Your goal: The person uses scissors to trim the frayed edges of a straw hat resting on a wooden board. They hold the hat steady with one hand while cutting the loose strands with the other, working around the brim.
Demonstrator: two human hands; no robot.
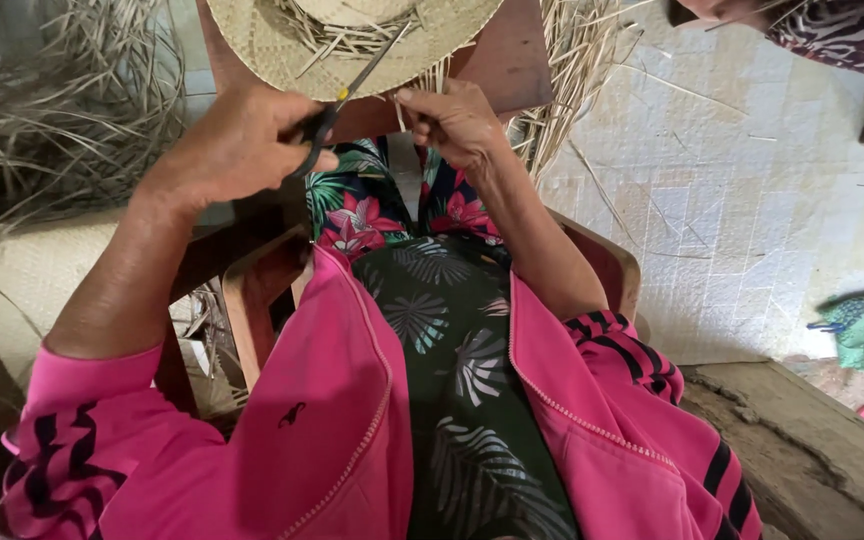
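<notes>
1. The woven straw hat [282,45] sits on a brown wooden stand [512,60] right above the person's knees, brim toward them. The weave looks pretty much finished; what's left, I'd guess, is the loose strand ends [352,35] still sticking out on top of the hat and at the brim edge.
2. Left hand [237,145] is closed around the scissors [337,110], blades pointing up over the hat brim.
3. Right hand [457,120], just below the brim, pinches a thin straw strand between narrow fingertips.
4. Heaps of raw straw [62,110] lie left of the hat, more behind it on the right.
5. Hard to tell: the hat's crown is cut off at the frame top, and whether the blades are parted is unclear.
</notes>
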